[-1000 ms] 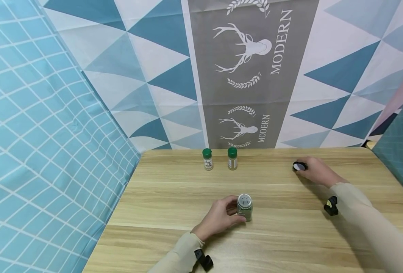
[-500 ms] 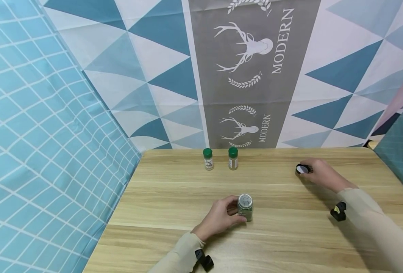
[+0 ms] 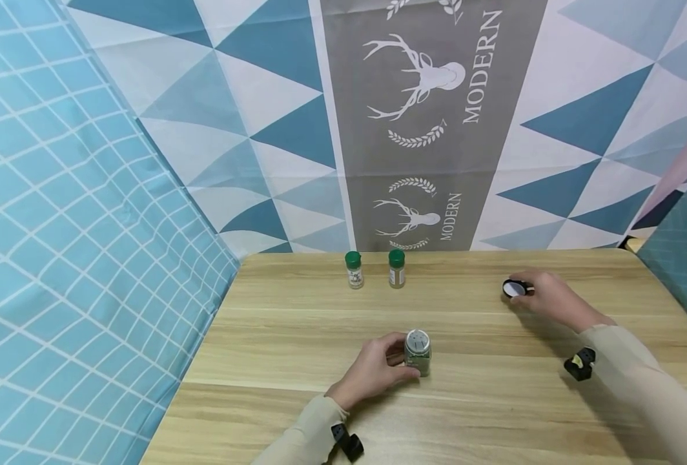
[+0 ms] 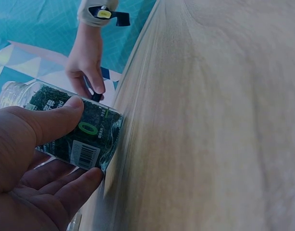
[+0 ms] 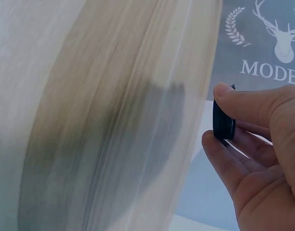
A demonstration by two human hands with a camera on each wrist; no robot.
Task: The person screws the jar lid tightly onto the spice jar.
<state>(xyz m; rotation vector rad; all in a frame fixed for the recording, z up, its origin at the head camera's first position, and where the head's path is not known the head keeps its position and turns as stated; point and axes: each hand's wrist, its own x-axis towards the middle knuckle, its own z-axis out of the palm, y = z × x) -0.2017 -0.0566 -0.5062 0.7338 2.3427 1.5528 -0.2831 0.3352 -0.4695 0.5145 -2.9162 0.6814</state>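
A square clear spice jar (image 3: 418, 360) of dark green dried herbs stands on the table in front of me, its perforated silvery top facing up. My left hand (image 3: 374, 368) holds it from the left, thumb on the near side. In the left wrist view the jar's label and barcode (image 4: 85, 154) show between thumb and fingers. Farther off to the right, my right hand (image 3: 555, 298) pinches a round black lid (image 3: 514, 289) with a pale inside. The right wrist view shows that lid (image 5: 223, 118) edge-on between thumb and fingertips, apart from the tabletop.
Two small bottles with green caps, one on the left (image 3: 354, 271) and one on the right (image 3: 397, 269), stand near the back edge of the wooden table (image 3: 274, 349). A patterned cloth (image 3: 285, 129) hangs behind, with a blue gridded cloth (image 3: 88, 232) along the left.
My right hand has shifted a little to the right with the black lid, mostly in the first half second. The left hand and the jar stay where they were.
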